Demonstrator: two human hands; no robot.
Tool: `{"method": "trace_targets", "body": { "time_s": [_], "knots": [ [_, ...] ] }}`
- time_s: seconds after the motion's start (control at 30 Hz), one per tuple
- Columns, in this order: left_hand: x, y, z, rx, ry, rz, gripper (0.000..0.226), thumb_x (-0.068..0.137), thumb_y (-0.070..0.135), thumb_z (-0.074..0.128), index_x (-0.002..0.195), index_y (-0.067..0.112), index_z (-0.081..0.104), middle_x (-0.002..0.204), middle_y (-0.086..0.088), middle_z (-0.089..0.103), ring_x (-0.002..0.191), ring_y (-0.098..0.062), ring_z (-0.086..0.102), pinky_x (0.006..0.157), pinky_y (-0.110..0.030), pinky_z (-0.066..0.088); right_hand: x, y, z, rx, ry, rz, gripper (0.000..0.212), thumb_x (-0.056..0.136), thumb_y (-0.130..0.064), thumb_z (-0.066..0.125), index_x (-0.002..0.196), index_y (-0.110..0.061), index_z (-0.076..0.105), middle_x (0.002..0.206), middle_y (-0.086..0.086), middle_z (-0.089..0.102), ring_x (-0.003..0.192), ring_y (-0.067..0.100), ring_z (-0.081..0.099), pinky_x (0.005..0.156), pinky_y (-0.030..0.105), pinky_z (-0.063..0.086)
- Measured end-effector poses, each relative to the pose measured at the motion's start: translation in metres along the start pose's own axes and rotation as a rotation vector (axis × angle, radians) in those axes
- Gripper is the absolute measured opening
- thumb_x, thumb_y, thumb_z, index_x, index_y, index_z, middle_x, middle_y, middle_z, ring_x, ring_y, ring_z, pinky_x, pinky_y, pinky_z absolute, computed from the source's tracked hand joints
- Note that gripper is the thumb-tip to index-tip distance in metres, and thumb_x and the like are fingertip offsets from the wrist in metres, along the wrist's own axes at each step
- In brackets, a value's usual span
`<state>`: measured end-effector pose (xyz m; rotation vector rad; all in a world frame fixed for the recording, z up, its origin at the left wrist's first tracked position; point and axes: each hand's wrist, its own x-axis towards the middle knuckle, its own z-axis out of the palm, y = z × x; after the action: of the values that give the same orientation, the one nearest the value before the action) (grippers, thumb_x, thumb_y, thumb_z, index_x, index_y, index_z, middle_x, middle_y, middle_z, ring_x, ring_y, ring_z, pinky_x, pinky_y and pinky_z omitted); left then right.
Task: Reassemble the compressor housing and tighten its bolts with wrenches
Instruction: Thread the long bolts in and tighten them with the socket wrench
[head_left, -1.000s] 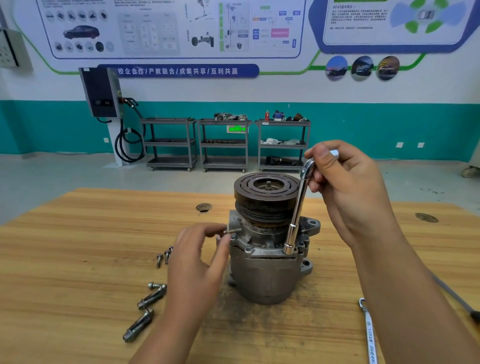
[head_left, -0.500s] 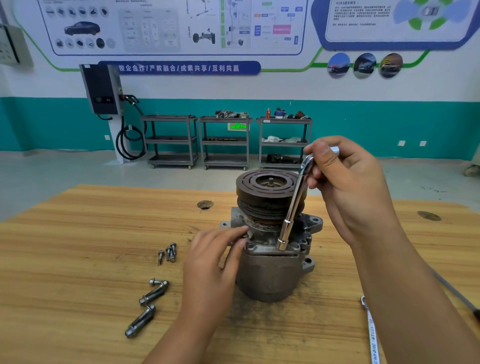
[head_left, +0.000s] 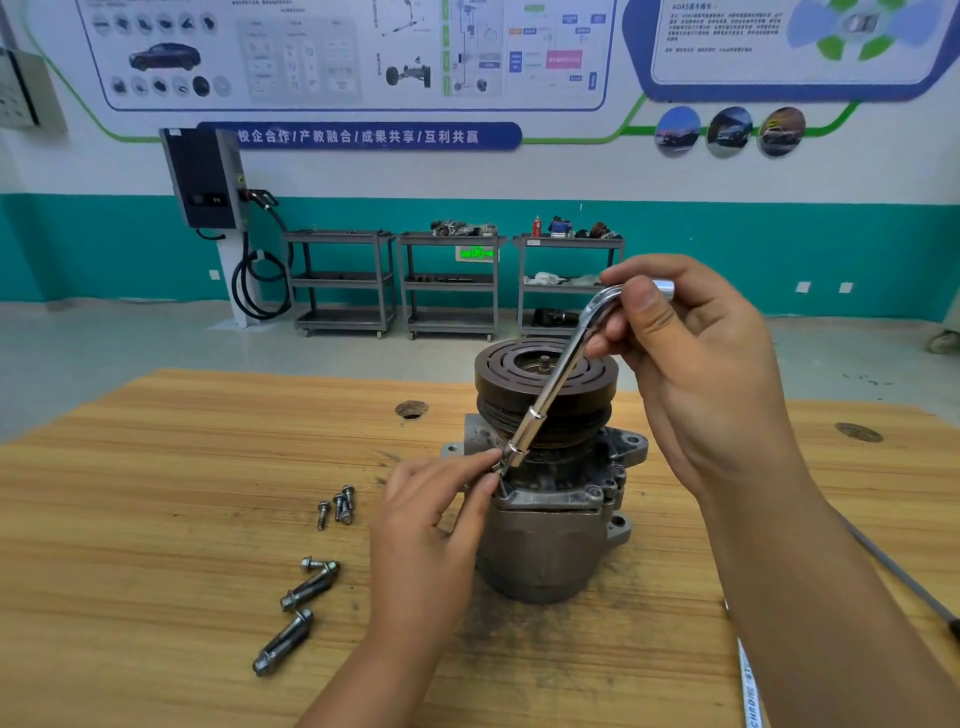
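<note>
Right grip (head_left: 701, 374) holds the socket wrench (head_left: 558, 389) by its bend; left grip (head_left: 431, 519) pinches a bolt (head_left: 502, 486) under its socket on the compressor housing (head_left: 545, 551).

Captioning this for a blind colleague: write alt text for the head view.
A person's right hand holds an L-shaped socket wrench slanted down to the compressor, where the left hand pinches the socket end. Loose bolts lie beside it on the wooden table.
</note>
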<state>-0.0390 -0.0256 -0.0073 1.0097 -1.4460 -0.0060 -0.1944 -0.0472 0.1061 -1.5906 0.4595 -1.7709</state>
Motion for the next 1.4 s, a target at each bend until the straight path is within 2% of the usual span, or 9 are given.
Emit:
{"method": "trace_targets", "body": {
  "time_s": [0.33,0.43,0.53,0.67,0.83,0.97,1.1,1.2,1.4],
  "knots": [
    [0.0012,0.0006,-0.0002,0.017,-0.004,-0.004,0.02,0.079,0.027,0.064,0.098,0.032,0.066,0.09,0.027,0.063,0.088,-0.016,0.056,0.08,-0.008,0.038,-0.0016,0.0004,0.0041,-0.053,-0.042,-0.044,0.011,0.087,-0.019,0.053,0.092,-0.016,0.062,0.062,-0.006,0.06,0.062,0.012,0.062,0.068,0.022,0.051],
    [-0.0005,-0.0007,0.0003,0.023,-0.041,-0.065,0.032,0.077,0.02,0.07,0.099,0.041,0.062,0.082,0.028,0.062,0.089,-0.01,0.055,0.08,-0.006,0.038,-0.0024,0.0008,0.0045,-0.058,-0.055,-0.038,0.011,0.086,-0.018,0.053,0.092,-0.016,0.062,0.062,-0.005,0.061,0.063,0.013,0.062,0.069,0.024,0.051],
    [-0.0025,0.0002,0.0014,-0.034,-0.095,-0.186,0.048,0.077,0.016,0.073,0.103,0.053,0.055,0.091,0.024,0.062,0.094,0.002,0.054,0.082,-0.001,0.035,-0.0033,0.0014,0.0058,-0.064,-0.077,-0.032,0.011,0.087,-0.018,0.053,0.093,-0.017,0.062,0.064,-0.005,0.061,0.064,0.013,0.063,0.07,0.025,0.052],
    [-0.002,0.0018,0.0014,-0.06,-0.097,-0.238,0.044,0.077,0.018,0.073,0.098,0.054,0.056,0.092,0.017,0.062,0.094,0.009,0.055,0.082,0.001,0.034,-0.0042,0.0026,0.0078,-0.078,-0.097,-0.01,0.012,0.086,-0.017,0.052,0.093,-0.017,0.062,0.064,-0.005,0.062,0.065,0.013,0.064,0.069,0.022,0.052],
    [-0.0028,0.0033,0.0027,-0.11,-0.096,-0.276,0.041,0.078,0.017,0.072,0.093,0.053,0.059,0.094,0.016,0.06,0.093,0.009,0.057,0.079,0.0,0.036,-0.004,0.0026,0.0081,-0.082,-0.109,0.016,0.013,0.086,-0.021,0.056,0.096,-0.016,0.063,0.066,-0.005,0.064,0.067,0.014,0.065,0.071,0.023,0.053],
    [-0.0025,0.0024,0.0034,-0.128,-0.082,-0.276,0.043,0.077,0.016,0.072,0.09,0.055,0.061,0.089,0.021,0.062,0.093,0.006,0.057,0.077,0.0,0.036,-0.0034,0.0025,0.0079,-0.116,-0.106,0.006,0.014,0.09,-0.007,0.054,0.096,-0.016,0.064,0.067,-0.005,0.065,0.067,0.016,0.066,0.07,0.021,0.052],
    [-0.0028,0.0024,0.0035,-0.133,-0.088,-0.28,0.049,0.078,0.017,0.071,0.09,0.062,0.059,0.094,0.026,0.06,0.093,0.005,0.057,0.079,-0.003,0.038,-0.0035,0.0,0.0094,-0.147,-0.096,-0.005,0.016,0.09,-0.005,0.055,0.094,-0.017,0.065,0.067,-0.005,0.067,0.066,0.014,0.067,0.067,0.018,0.052],
    [-0.0032,0.0021,0.0032,-0.135,-0.079,-0.283,0.043,0.077,0.017,0.071,0.089,0.057,0.062,0.09,0.021,0.062,0.093,0.006,0.057,0.078,-0.001,0.037,-0.0032,-0.0021,0.0098,-0.138,-0.091,0.021,0.015,0.089,-0.007,0.056,0.095,-0.017,0.065,0.067,-0.004,0.067,0.068,0.015,0.068,0.068,0.017,0.052],
    [-0.0041,0.0032,0.0045,-0.134,-0.085,-0.289,0.039,0.078,0.015,0.071,0.091,0.05,0.062,0.09,0.024,0.062,0.093,0.008,0.054,0.077,0.0,0.036,-0.0033,-0.0057,0.0096,-0.147,-0.095,0.061,0.016,0.089,-0.005,0.056,0.096,-0.016,0.065,0.068,-0.003,0.068,0.069,0.015,0.069,0.068,0.016,0.052]
  ]
}}
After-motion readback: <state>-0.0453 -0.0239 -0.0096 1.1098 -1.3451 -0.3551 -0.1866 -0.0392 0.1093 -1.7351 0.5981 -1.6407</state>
